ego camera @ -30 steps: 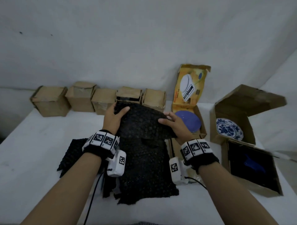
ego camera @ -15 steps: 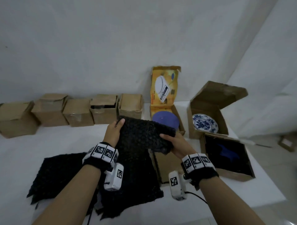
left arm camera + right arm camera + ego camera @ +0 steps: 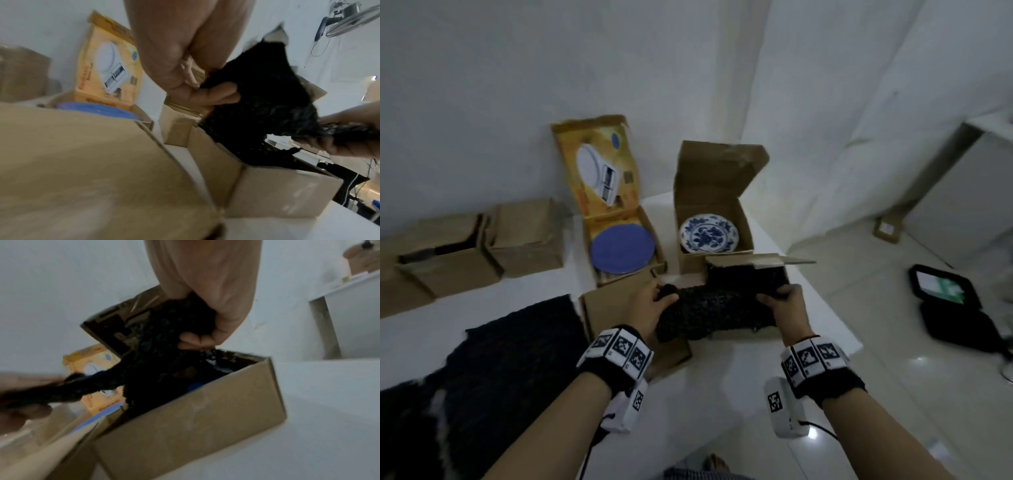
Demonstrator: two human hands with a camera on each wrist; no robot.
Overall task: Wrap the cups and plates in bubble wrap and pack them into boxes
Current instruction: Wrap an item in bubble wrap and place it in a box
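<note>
1. Both forearms reach forward side by side, each wrist wearing a black band with white marker tiles.
2. The left hand [image 3: 650, 308] curls its fingers and thumb closed in a pinch.
3. The right hand [image 3: 787, 308], level with it, is clenched likewise, thumb on top.

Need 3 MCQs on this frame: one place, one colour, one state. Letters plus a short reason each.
1. Where is the patterned plate?
A. in the open brown box at the back
B. on the floor
C. in the yellow box

2. What colour is the plate in the yellow box?
A. red
B. blue
C. green

3. How is the black wrap held?
A. lying free
B. by one hand
C. by both hands, one at each end

Key: 1 A, it lies inside that brown box. 2 B, its face is plain blue. 3 C, the left hand and right hand each grip an end.
</note>
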